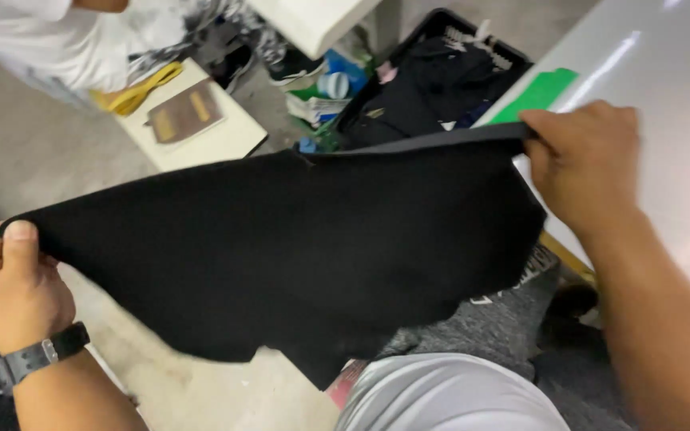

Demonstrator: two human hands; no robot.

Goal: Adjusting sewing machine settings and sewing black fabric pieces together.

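We hold a piece of black fabric [297, 247] stretched out in the air between our two hands, above our lap and the floor. Our left hand [9, 283] pinches the fabric's left corner, thumb pressed flat on top and the other fingers curled beneath, so that grip is closed on the cloth. A dark wristwatch [29, 359] sits on that wrist. Our right hand [584, 164] clamps the upper right edge, which looks like a folded or hemmed band running along the top; the fingers wrap over it and that grip too is closed on the fabric. The cloth sags in the middle and its lower edge hangs ragged towards our grey shorts [449, 395].

To the right, beneath the right hand, runs a pale, glossy table [672, 104] with a green sheet [537, 94] lying near its edge. Beyond the fabric stands a black plastic crate [441, 76] filled with dark garments, just beside the table. Left of the crate lies a small heap of blue and white packets [325, 92] on the floor. Further left, a white board [201, 128] carries a brown flat piece [185, 116] and a yellow strap [137, 92]. Another person in a white top [49, 40] stands at the upper left, well apart from our hands.
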